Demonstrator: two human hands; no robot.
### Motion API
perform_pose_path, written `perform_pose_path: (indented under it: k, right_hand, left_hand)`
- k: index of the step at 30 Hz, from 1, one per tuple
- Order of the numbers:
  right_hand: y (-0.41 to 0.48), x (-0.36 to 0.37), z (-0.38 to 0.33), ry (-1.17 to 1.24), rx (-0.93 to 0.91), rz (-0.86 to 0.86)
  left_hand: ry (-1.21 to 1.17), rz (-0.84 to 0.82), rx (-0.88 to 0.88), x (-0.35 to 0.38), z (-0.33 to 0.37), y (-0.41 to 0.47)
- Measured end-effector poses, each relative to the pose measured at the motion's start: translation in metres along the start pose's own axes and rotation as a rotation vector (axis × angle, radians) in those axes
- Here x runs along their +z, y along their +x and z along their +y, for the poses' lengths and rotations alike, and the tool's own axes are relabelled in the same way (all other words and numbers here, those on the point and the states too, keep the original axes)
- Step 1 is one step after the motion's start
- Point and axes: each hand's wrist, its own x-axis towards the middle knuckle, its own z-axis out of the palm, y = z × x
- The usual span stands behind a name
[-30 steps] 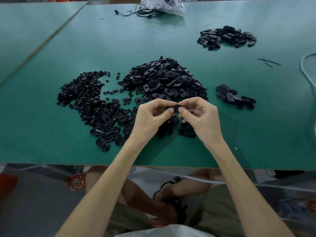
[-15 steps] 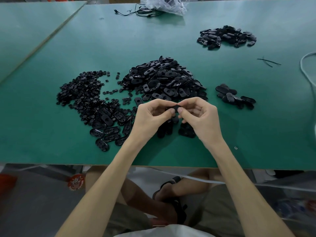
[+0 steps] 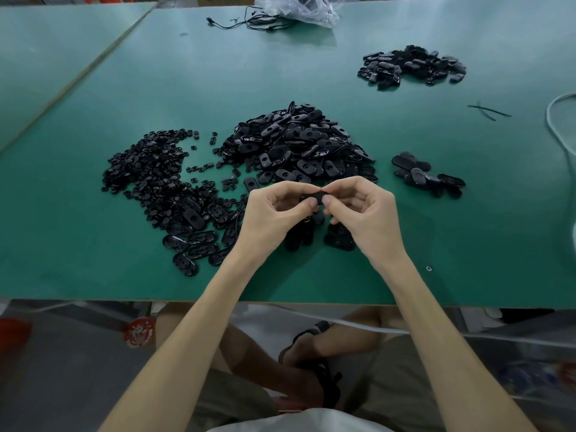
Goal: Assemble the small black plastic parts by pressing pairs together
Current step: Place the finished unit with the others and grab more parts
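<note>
both hands share one black part [image 3: 313, 197] just above the green table [image 3: 467, 244], its long axis running 9 to 3. the left hand [image 3: 271, 213] pinches the 9 o'clock end with curled fingers, and the right hand [image 3: 367, 213] pinches the 3 o'clock end. they're equally near, so the press probably goes straight inward.

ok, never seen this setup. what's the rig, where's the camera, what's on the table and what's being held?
No machine here: a person works with bare hands, and the one current picture comes from a camera worn on their head, looking forward and down. The left hand and right hand together pinch a small black part over the green table. On the table lie a big pile of oval parts in the middle, a pile of smaller pieces to its left, a small group to its right and another pile farther back. A plastic bag and black cords sit at the far edge. Whether the held piece is one part or two pressed together, I cannot tell.
</note>
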Motion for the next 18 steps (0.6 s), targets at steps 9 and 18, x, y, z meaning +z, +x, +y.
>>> perform_pose_path:
  k: [9, 18]
  right_hand:
    - [0.0005, -0.0002, 0.0016, -0.008, -0.004, -0.014]
    - [0.0003, -0.0010, 0.0032, -0.016, -0.009, -0.006]
  left_hand:
    - [0.039, 0.008, 0.022, 0.0006, -0.0024, 0.0004]
    - [0.070, 0.023, 0.022, 0.0025, -0.0033, -0.0002]
